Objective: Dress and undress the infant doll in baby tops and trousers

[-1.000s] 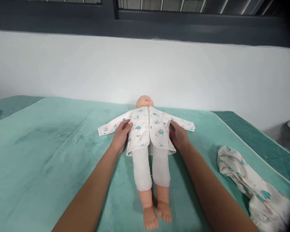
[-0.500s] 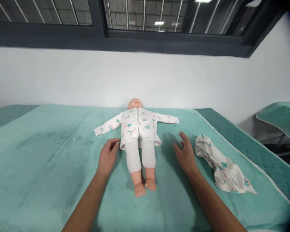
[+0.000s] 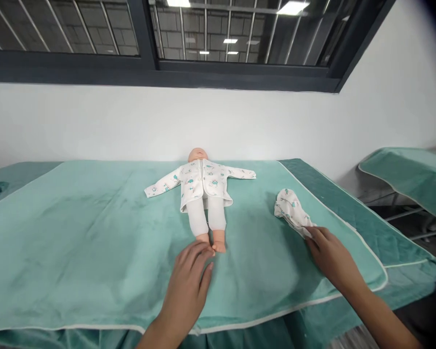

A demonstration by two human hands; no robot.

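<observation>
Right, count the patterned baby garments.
2: the long-sleeved jacket on the baby doll, and the crumpled garment in the right hand's fingers. Its folds may hide another.

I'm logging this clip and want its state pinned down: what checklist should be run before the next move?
1. Doll face up on the green sheet: ok.
2. Jacket sleeves spread out to both sides: ok.
3. Right hand has hold of the loose garment: ok, pinched at its near end.
4. Garment laid out flat: not ok, bunched up.
5. Left hand clear of the feet: cannot tell, fingers overlap one in view.
6. Jacket fully fastened: cannot tell, too small.
</observation>
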